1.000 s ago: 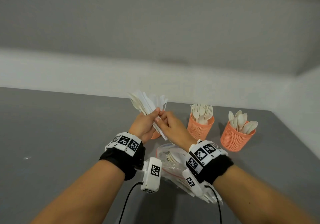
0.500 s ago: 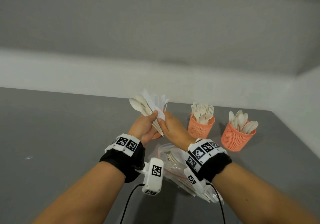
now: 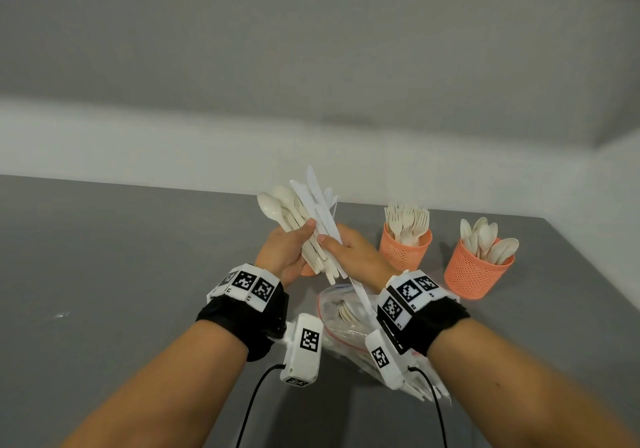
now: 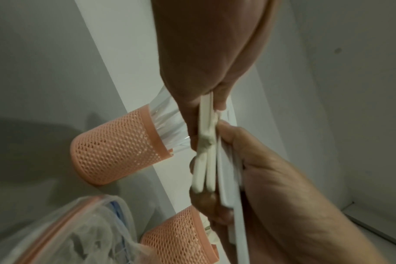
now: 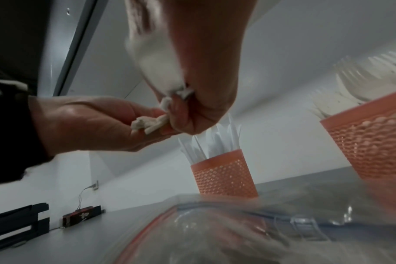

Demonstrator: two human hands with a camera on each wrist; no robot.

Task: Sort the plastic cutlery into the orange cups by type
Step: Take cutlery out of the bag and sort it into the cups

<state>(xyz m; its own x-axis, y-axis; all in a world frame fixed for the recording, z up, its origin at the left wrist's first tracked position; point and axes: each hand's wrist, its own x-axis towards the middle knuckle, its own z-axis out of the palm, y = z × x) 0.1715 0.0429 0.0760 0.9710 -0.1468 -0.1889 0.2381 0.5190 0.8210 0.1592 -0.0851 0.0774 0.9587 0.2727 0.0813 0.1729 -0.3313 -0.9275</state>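
Both hands, the left hand (image 3: pixel 287 252) and right hand (image 3: pixel 353 252), curl around a fanned bundle of smooth cream spoons (image 3: pixel 277 205) and flat white knives (image 3: pixel 320 201) above the grey counter (image 3: pixel 104 257), near the perforated orange cups (image 3: pixel 405 252); a crinkled clear bag (image 3: pixel 339 323) lies below.

Head view down from above; wrist views close underneath (upward-facing) — shared hands (image 3: pixel 311 253), orange cups (image 5: pixel 224 176).

A black wrist strap (image 3: pixel 242 323) is worn behind the left hand (image 3: pixel 284 253), topped by white blocks printed with black square markers; a white camera module (image 3: pixel 303 352) and black cable (image 3: pixel 256 402) are attached beneath. The right hand (image 3: pixel 356 257) is fitted alike.
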